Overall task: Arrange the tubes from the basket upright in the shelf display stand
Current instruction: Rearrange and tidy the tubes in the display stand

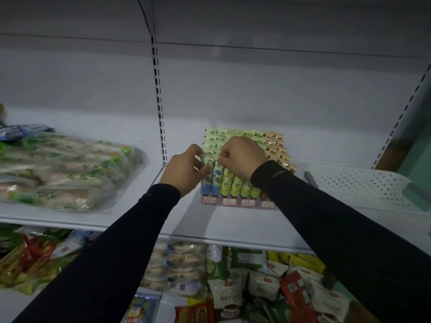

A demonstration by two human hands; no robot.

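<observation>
Tubes (235, 183) stand upright in the stand (240, 202). Left hand (184, 171) pinches the front-left tube (206, 180); right hand (242, 156) pinches the tube top beside it.

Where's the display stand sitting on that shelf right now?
In the head view, the display stand sits centre-right on the white shelf, right of the bagged snacks and left of the perforated tray.

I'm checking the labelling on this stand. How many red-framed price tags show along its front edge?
4, in a row on the front lip of the display stand: at and. The right sleeve may hide more beyond the last.
</observation>
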